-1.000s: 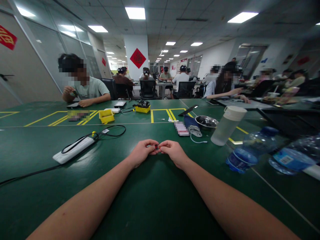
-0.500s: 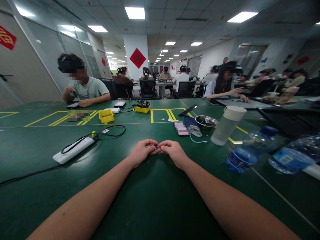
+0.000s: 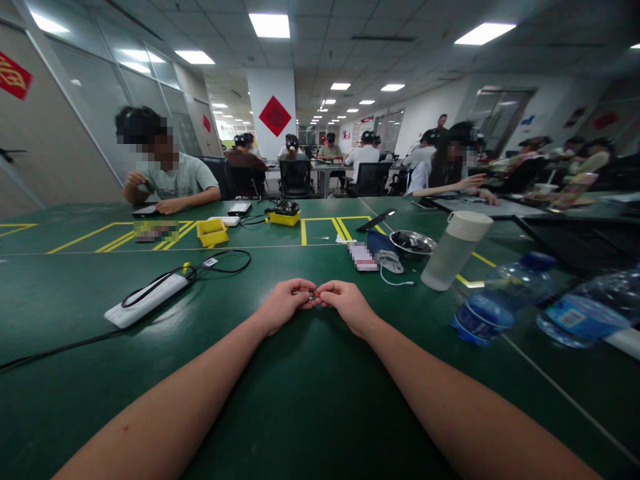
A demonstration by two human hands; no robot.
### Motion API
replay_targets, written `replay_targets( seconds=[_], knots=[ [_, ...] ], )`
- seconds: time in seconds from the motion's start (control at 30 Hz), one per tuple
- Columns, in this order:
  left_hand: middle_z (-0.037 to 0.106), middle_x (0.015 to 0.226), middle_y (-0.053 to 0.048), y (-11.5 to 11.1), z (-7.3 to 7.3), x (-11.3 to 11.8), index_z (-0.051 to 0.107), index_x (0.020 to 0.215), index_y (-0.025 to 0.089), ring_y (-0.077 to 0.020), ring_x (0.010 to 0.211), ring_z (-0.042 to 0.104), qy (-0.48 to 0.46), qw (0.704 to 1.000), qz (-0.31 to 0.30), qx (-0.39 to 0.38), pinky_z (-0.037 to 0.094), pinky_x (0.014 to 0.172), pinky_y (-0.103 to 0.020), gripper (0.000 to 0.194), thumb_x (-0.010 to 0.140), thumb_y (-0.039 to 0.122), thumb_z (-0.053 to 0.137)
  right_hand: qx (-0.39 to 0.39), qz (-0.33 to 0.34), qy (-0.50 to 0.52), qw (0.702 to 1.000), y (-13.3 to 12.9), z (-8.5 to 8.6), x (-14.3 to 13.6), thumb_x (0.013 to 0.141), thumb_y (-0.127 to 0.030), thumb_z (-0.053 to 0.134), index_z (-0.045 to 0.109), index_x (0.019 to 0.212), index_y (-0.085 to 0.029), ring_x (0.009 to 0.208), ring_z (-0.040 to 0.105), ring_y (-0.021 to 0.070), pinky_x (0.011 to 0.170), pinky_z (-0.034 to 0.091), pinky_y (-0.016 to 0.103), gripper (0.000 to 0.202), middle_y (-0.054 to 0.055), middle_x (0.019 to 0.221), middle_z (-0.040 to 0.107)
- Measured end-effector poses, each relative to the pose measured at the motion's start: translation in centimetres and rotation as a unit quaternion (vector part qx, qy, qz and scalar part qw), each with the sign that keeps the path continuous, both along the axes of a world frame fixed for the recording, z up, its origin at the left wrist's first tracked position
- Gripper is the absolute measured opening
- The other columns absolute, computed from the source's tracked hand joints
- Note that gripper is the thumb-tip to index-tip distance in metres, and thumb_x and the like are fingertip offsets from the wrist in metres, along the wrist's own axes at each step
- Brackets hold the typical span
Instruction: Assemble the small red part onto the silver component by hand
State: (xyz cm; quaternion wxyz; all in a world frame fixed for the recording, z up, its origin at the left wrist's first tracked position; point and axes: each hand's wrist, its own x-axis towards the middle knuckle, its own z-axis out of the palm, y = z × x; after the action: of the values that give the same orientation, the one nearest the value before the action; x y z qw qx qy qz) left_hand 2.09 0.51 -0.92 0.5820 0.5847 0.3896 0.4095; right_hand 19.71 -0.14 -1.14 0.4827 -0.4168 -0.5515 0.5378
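Both hands meet in the middle of the head view, just above the green table [image 3: 310, 400]. My left hand [image 3: 287, 303] is closed, its thumb and fingertips pinching a small red and silvery piece [image 3: 312, 294], too tiny to name. My right hand [image 3: 347, 303] is closed as well, fingertips together at the same spot, with a bit of red showing at the tips. The fingertips of the two hands almost touch. Most of whatever they hold is hidden by the fingers.
To the left lies a white power strip [image 3: 147, 300] with a black cable. Yellow boxes [image 3: 213, 233] stand farther back. On the right are a metal bowl [image 3: 413, 244], a frosted bottle [image 3: 455, 253] and water bottles [image 3: 500, 303]. Co-workers sit across the table.
My hands stay in nearly the same place; only the fingertips and the red bit between them shift very slightly.
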Motion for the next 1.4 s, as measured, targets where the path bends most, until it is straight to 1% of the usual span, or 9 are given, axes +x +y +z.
replay_targets(
  seconds=[0.27, 0.63, 0.93, 1.17, 1.4],
  knots=[
    [0.070, 0.098, -0.008, -0.04, 0.06, 0.02, 0.066, 0.101, 0.016, -0.0157, 0.085, 0.068, -0.003, 1.000, 0.000, -0.009, 0.054, 0.087, -0.035, 0.020, 0.082, 0.019, 0.063, -0.004, -0.005, -0.006, 1.000, -0.11, 0.27, -0.08, 0.069, -0.021, 0.067, 0.069, 0.080, -0.013, 0.071, 0.066, 0.0162, 0.068, 0.048, 0.028, 0.014, 0.005, 0.076, 0.071],
    [0.070, 0.098, -0.008, -0.24, 0.39, 0.07, 0.067, 0.099, 0.016, -0.0155, 0.085, 0.067, 0.012, 1.000, 0.002, -0.001, 0.054, 0.084, -0.032, 0.019, 0.081, 0.019, 0.063, 0.005, -0.003, -0.006, 1.000, -0.03, 0.06, -0.01, 0.069, -0.021, 0.066, 0.069, 0.080, -0.014, 0.070, 0.066, 0.0159, 0.067, 0.049, 0.028, 0.014, 0.005, 0.076, 0.070],
    [0.070, 0.094, -0.007, -0.09, 0.20, 0.04, 0.066, 0.098, 0.016, -0.0152, 0.084, 0.068, 0.019, 1.000, 0.001, 0.005, 0.054, 0.082, -0.031, 0.018, 0.081, 0.019, 0.061, 0.007, -0.007, -0.011, 1.000, 0.03, -0.03, -0.11, 0.068, -0.021, 0.066, 0.069, 0.079, -0.014, 0.070, 0.066, 0.0161, 0.067, 0.048, 0.028, 0.013, 0.005, 0.076, 0.070],
    [0.070, 0.093, -0.007, -0.10, 0.27, 0.08, 0.067, 0.097, 0.016, -0.0152, 0.084, 0.068, 0.011, 1.000, 0.003, -0.003, 0.054, 0.083, -0.031, 0.017, 0.080, 0.018, 0.063, 0.008, -0.005, -0.013, 1.000, 0.03, 0.00, -0.13, 0.068, -0.020, 0.065, 0.069, 0.079, -0.014, 0.071, 0.066, 0.0160, 0.066, 0.048, 0.027, 0.013, 0.004, 0.075, 0.070],
    [0.069, 0.096, -0.007, 0.03, 0.15, -0.05, 0.066, 0.098, 0.015, -0.0157, 0.086, 0.069, -0.003, 1.000, -0.004, -0.007, 0.053, 0.089, -0.035, 0.017, 0.081, 0.017, 0.062, 0.009, -0.003, -0.017, 1.000, -0.08, 0.07, -0.08, 0.069, -0.020, 0.065, 0.069, 0.080, -0.014, 0.070, 0.065, 0.0155, 0.066, 0.048, 0.027, 0.013, 0.004, 0.077, 0.070]
  ],
)
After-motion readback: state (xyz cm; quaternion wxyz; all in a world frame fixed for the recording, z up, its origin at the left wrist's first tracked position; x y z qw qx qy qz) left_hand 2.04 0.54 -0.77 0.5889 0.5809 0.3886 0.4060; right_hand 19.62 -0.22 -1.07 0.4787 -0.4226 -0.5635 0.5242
